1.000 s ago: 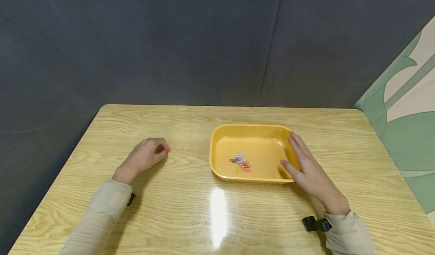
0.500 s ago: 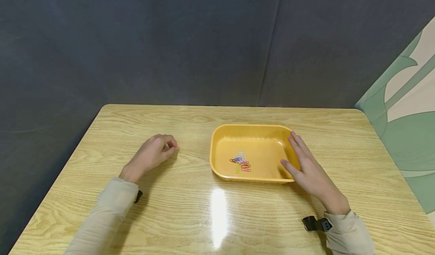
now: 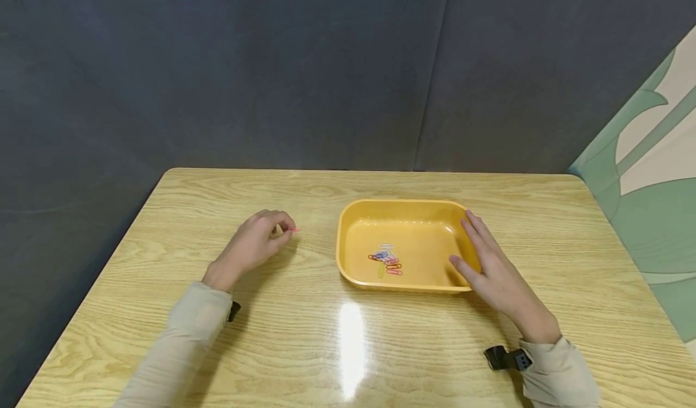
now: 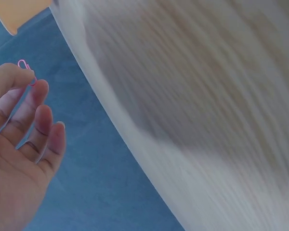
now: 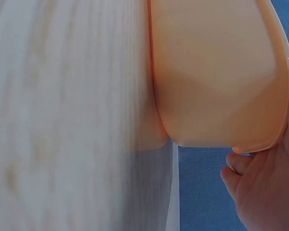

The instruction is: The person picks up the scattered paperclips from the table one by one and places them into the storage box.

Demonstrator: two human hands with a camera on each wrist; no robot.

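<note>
My left hand (image 3: 252,242) pinches a pink paper clip (image 3: 294,230) between thumb and forefinger, left of the yellow tray (image 3: 399,289). In the left wrist view the clip's loop (image 4: 23,63) sticks out past the thumb tip, and the other fingers are loosely bent. Several coloured paper clips (image 3: 393,266) lie in a small heap on the tray floor, toward its left front. My right hand (image 3: 497,275) holds the tray's right end, its thumb over the inside and its fingers along the rim. Bent fingertips (image 5: 231,178) show by the tray edge in the right wrist view.
The tray stands on a light wood-grain table (image 3: 283,335). Dark cloth (image 3: 304,75) hangs behind the table's far edge. A green and beige patterned panel (image 3: 652,184) is at the right.
My left hand has moved to the right and slightly away, carrying the pink paper clip nearer to the tray. The right hand and the tray have stayed in place.
</note>
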